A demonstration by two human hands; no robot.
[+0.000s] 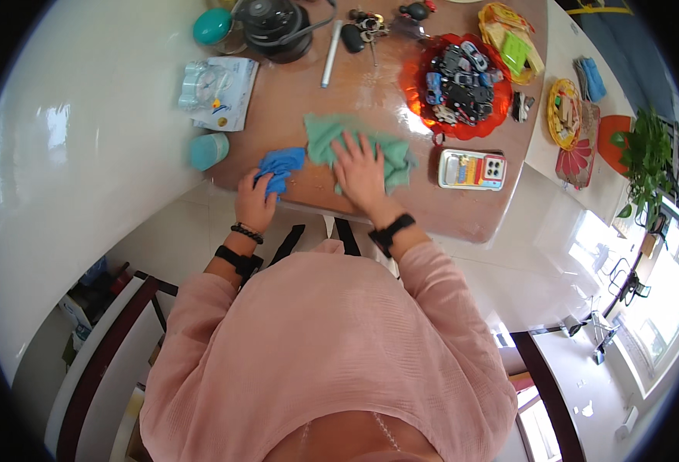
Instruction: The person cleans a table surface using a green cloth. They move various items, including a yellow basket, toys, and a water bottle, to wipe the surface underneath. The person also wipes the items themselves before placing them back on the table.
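My right hand [359, 170] lies flat with fingers spread on a crumpled green cloth [328, 136], pressing it against the brown tabletop [310, 187]. To its left, near the table's front edge, my left hand [254, 199] grips a bunched blue cloth [282, 164]. Part of the blue cloth is hidden under my fingers. A phone in a patterned case [472, 170] rests on the table to the right of the green cloth. Beyond both cloths lies a white marker-like stick [331, 55].
A red scalloped dish [498, 118] holds several toy cars at the right. Keys [371, 34] and a black kettle-like appliance [276, 29] stand farther back. At the left are a light-blue packet [241, 86] and a turquoise cup [208, 151] against the white wall. A yellow basket [492, 17] holds packets.
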